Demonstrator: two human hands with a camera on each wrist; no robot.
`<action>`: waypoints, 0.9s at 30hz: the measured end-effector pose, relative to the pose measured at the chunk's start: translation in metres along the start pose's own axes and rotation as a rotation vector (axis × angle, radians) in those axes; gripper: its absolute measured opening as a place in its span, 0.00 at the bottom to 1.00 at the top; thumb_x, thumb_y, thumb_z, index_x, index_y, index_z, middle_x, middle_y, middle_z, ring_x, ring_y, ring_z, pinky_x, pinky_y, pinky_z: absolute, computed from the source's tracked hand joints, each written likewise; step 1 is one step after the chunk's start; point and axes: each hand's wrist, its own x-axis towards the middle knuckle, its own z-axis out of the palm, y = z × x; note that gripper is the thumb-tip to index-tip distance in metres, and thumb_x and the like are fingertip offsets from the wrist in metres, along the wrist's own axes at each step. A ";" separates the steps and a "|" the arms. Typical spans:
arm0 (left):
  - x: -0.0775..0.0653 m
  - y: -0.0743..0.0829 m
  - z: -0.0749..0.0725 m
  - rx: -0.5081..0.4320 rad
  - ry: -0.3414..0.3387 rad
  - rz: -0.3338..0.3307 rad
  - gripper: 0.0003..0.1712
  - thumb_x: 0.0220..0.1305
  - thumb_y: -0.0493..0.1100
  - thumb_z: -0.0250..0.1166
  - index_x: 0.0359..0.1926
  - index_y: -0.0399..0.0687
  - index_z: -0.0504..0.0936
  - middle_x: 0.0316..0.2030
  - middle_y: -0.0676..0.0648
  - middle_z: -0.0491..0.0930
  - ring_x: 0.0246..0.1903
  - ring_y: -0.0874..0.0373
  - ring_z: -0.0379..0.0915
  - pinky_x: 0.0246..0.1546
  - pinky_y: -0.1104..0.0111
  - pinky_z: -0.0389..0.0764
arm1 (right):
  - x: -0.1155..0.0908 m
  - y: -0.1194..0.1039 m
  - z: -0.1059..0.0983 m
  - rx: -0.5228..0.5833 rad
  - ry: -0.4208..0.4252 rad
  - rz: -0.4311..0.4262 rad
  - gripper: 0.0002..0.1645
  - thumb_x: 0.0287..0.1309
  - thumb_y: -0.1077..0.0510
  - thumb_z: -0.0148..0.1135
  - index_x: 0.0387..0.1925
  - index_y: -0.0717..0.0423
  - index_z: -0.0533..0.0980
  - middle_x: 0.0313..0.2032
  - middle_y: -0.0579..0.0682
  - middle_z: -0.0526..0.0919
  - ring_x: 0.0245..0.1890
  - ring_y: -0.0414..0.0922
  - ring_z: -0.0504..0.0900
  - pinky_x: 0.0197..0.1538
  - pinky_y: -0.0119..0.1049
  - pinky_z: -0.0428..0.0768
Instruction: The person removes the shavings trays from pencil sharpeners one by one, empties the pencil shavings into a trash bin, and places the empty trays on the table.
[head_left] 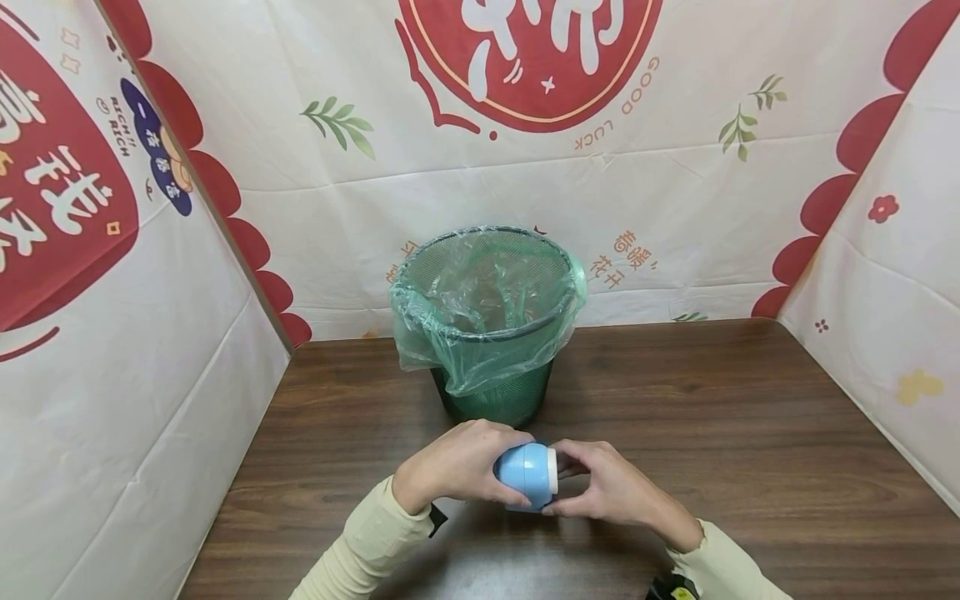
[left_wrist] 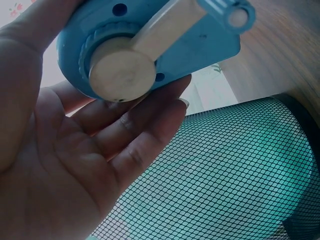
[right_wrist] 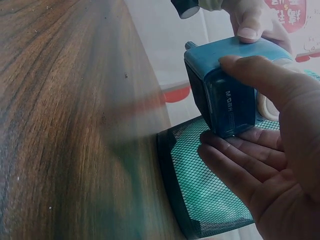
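Note:
A light-blue hand-crank pencil sharpener (head_left: 527, 473) is held above the table, in front of the bin. My left hand (head_left: 468, 461) grips it from the left, thumb below and fingers over the top. The left wrist view shows its white crank handle (left_wrist: 165, 31) close to the left palm. From the right, my right hand (head_left: 606, 485) pinches the sharpener near its whitish end. In the right wrist view the right thumb lies on the body, with fingers under the dark translucent drawer (right_wrist: 232, 102). That drawer appears to sit inside the body; its contents cannot be made out.
Just beyond the hands stands a green mesh wastebasket (head_left: 498, 398), lined with a thin green plastic bag (head_left: 480, 358) folded over its rim. The brown wood-grain table (head_left: 697, 417) meets printed cloth walls (head_left: 360, 217) at the back and both sides.

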 end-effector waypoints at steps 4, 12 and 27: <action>0.000 -0.001 0.000 -0.007 -0.019 -0.006 0.32 0.50 0.59 0.76 0.54 0.52 0.80 0.40 0.58 0.82 0.35 0.73 0.73 0.36 0.83 0.74 | 0.000 0.001 0.000 0.017 -0.019 0.009 0.30 0.49 0.47 0.78 0.51 0.51 0.76 0.44 0.44 0.84 0.41 0.36 0.85 0.44 0.36 0.84; 0.000 -0.001 0.000 0.002 -0.025 -0.014 0.33 0.50 0.59 0.76 0.55 0.52 0.80 0.41 0.58 0.82 0.35 0.73 0.74 0.37 0.83 0.74 | -0.002 0.003 0.002 0.023 -0.014 0.018 0.30 0.49 0.47 0.77 0.51 0.51 0.75 0.44 0.44 0.84 0.41 0.36 0.85 0.44 0.37 0.85; -0.002 -0.001 0.001 -0.007 -0.026 0.005 0.32 0.50 0.58 0.77 0.54 0.52 0.81 0.41 0.58 0.83 0.35 0.73 0.73 0.36 0.84 0.73 | -0.001 0.003 0.001 0.064 -0.044 -0.019 0.30 0.49 0.51 0.78 0.52 0.53 0.75 0.43 0.44 0.84 0.41 0.37 0.85 0.44 0.38 0.85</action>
